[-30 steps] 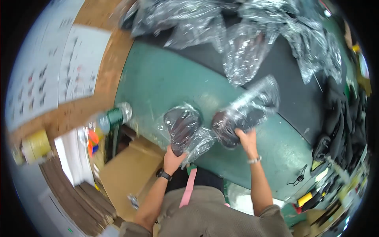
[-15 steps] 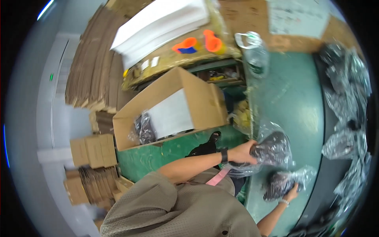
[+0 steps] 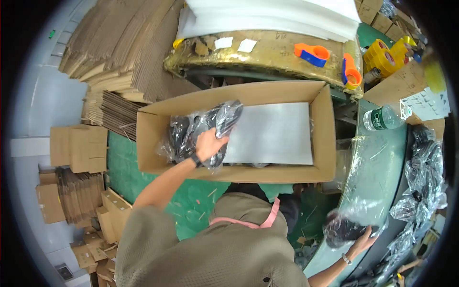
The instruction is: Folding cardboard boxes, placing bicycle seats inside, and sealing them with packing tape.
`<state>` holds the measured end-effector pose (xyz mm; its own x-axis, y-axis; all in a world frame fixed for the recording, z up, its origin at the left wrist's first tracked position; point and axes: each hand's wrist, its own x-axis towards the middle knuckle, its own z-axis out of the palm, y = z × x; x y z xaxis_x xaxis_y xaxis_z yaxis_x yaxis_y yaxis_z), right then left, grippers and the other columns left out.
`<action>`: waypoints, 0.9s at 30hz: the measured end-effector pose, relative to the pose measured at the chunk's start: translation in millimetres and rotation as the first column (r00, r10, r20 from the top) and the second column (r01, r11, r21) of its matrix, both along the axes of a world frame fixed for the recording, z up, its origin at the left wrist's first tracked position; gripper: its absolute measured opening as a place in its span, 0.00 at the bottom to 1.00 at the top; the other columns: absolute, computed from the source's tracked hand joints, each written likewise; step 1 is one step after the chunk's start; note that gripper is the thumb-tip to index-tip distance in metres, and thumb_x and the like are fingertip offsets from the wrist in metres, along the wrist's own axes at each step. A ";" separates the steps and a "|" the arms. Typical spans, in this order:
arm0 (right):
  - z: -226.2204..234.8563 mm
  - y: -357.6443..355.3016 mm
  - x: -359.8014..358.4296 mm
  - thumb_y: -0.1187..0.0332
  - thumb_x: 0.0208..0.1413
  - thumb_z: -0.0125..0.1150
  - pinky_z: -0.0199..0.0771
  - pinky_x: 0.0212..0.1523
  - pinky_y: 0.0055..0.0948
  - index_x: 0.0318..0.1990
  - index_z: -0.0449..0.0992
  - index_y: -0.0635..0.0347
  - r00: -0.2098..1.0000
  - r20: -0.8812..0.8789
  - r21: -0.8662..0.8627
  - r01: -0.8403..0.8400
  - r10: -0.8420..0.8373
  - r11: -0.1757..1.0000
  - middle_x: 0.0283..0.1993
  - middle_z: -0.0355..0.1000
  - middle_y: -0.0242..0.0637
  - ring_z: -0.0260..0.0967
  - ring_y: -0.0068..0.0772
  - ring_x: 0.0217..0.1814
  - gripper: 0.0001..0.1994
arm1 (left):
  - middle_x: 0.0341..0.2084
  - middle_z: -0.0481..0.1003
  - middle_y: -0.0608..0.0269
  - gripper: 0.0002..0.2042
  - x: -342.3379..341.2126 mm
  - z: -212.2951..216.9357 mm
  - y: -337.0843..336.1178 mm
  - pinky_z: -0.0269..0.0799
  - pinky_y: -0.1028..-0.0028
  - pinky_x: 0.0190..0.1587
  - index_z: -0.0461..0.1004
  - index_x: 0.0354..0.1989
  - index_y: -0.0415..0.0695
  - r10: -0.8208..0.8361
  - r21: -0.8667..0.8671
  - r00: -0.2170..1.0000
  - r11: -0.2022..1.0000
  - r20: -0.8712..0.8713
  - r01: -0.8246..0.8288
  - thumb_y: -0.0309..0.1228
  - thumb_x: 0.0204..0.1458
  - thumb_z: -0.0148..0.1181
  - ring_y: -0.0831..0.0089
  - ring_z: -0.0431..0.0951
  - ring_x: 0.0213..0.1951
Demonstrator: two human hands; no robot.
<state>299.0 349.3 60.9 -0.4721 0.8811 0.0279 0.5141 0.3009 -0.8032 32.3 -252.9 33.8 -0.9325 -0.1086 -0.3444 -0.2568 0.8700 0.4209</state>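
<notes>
My left hand (image 3: 209,144) is inside a long open carton (image 3: 234,174), closed on a clear plastic bag of black slippers (image 3: 230,115). Another bagged dark pair (image 3: 179,131) lies beside it at the carton's left end. A flat white sheet (image 3: 270,134) covers the rest of the carton's inside. Down at the right, my right hand (image 3: 364,240) grips the edge of a second clear bag (image 3: 340,230), which rests on the green worktable (image 3: 373,172). The dark thing inside looks like slippers too, though the crinkled plastic blurs its shape.
Flattened cartons (image 3: 114,52) are stacked at the far left. Beyond the carton, a bench (image 3: 272,55) bears white foam sheets (image 3: 267,16) and orange tape dispensers (image 3: 313,53). A large plastic bottle (image 3: 382,118) lies on the worktable, and several bagged items (image 3: 418,177) line its right side.
My left hand has carried its bag from the worktable leftward into the carton. The right hand keeps its bag on the table. My view has turned, bringing the carton to the middle.
</notes>
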 end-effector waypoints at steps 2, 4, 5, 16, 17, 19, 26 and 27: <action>59.4 -72.3 -43.9 0.65 0.56 0.63 0.67 0.52 0.32 0.58 0.66 0.71 0.987 -0.092 -0.040 -0.138 0.134 0.990 0.52 0.70 0.40 0.66 0.32 0.48 0.26 | 0.31 0.79 0.40 0.21 -7.9 -58.4 -32.3 0.74 0.54 0.43 0.77 0.35 0.38 0.079 -0.154 0.992 0.986 0.100 -0.063 0.48 0.47 0.63 0.44 0.79 0.38; 106.8 -141.4 -83.1 0.68 0.55 0.62 0.66 0.52 0.32 0.54 0.68 0.69 0.910 -0.201 0.004 -0.371 0.364 0.929 0.48 0.69 0.36 0.65 0.30 0.49 0.21 | 0.32 0.79 0.40 0.22 -8.6 -110.4 -60.9 0.75 0.55 0.43 0.78 0.35 0.37 0.087 -0.150 0.993 0.986 0.084 -0.074 0.48 0.48 0.63 0.46 0.80 0.39; 131.0 -177.9 -107.4 0.70 0.55 0.62 0.66 0.52 0.33 0.53 0.68 0.67 0.818 -0.274 0.023 -0.519 0.505 0.854 0.46 0.69 0.35 0.65 0.30 0.49 0.19 | 0.34 0.79 0.40 0.22 -6.9 -132.2 -73.0 0.75 0.56 0.44 0.79 0.36 0.37 0.102 -0.177 0.992 0.980 0.069 -0.088 0.48 0.48 0.63 0.48 0.81 0.39; 63.9 -443.2 -304.6 0.57 0.53 0.68 0.73 0.44 0.45 0.49 0.67 0.71 0.603 0.188 0.044 -0.794 0.776 0.606 0.39 0.75 0.58 0.74 0.59 0.40 0.27 | 0.43 0.78 0.41 0.28 -9.4 13.9 -74.6 0.73 0.59 0.52 0.75 0.49 0.36 -0.186 0.331 0.978 0.921 -0.090 0.205 0.48 0.48 0.65 0.50 0.79 0.47; 58.2 -456.5 -312.4 0.56 0.54 0.66 0.72 0.44 0.46 0.49 0.67 0.71 0.650 0.225 0.006 -0.746 0.726 0.666 0.39 0.75 0.59 0.73 0.63 0.40 0.27 | 0.52 0.72 0.39 0.35 3.4 19.3 -64.1 0.68 0.60 0.59 0.70 0.56 0.35 -0.157 0.407 0.950 0.876 -0.270 0.260 0.47 0.43 0.69 0.50 0.73 0.55; 40.6 -478.8 -331.8 0.53 0.58 0.62 0.72 0.46 0.45 0.49 0.66 0.71 0.655 0.289 -0.127 -0.696 0.698 0.707 0.40 0.75 0.61 0.74 0.62 0.42 0.27 | 0.57 0.67 0.37 0.48 6.2 46.4 -18.1 0.62 0.59 0.63 0.57 0.65 0.31 -0.174 0.483 0.941 0.822 -0.290 0.301 0.48 0.38 0.73 0.44 0.67 0.60; 60.3 -475.9 -304.8 0.58 0.61 0.59 0.68 0.58 0.40 0.58 0.65 0.72 0.468 0.014 -0.138 -0.875 0.884 0.465 0.51 0.72 0.58 0.70 0.52 0.56 0.27 | 0.38 0.79 0.48 0.28 -65.7 -80.7 -12.3 0.75 0.64 0.45 0.69 0.49 0.35 0.036 0.818 0.999 0.574 0.002 -0.022 0.40 0.44 0.69 0.57 0.81 0.39; 79.9 -461.8 -295.4 0.61 0.61 0.59 0.68 0.58 0.38 0.59 0.65 0.71 0.475 0.001 -0.047 -0.879 0.880 0.474 0.50 0.73 0.54 0.71 0.47 0.55 0.25 | 0.38 0.79 0.51 0.27 -69.9 -99.1 -19.2 0.75 0.66 0.45 0.70 0.49 0.34 -0.090 0.909 0.959 0.351 0.270 -0.223 0.38 0.43 0.68 0.59 0.80 0.39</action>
<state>3.6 -112.5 140.9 -0.9999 0.0028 -0.0136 0.0128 0.5780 -0.8159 -37.6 -272.1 -65.3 -0.8086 0.3672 -0.4597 -0.5149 -0.0638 0.8549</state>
